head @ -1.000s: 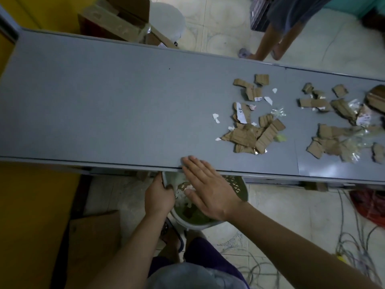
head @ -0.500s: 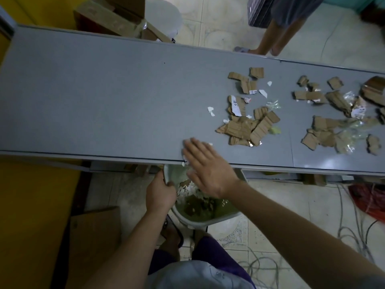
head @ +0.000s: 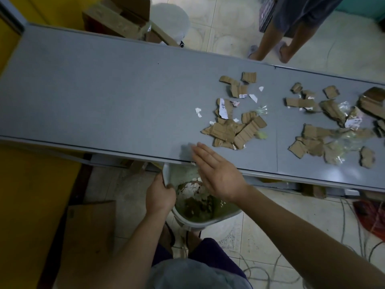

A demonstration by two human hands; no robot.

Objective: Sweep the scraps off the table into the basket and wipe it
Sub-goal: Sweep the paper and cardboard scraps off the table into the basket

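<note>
cardboard scraps (head: 196,202) inside held basket (head: 208,221)

Left hand (head: 159,195) grips basket (head: 208,221); right hand (head: 216,170) flat — seemingly sweeping table (head: 104,97).

The table (head: 104,97) runs across the upper frame. Two clusters of scraps lie on its right half — one (head: 235,130) centre-right, another (head: 333,130) far right. Below its near edge, lower centre, sits the basket (head: 208,220), with the left hand (head: 159,197) at its left rim and the right hand (head: 218,174) above it.
</note>
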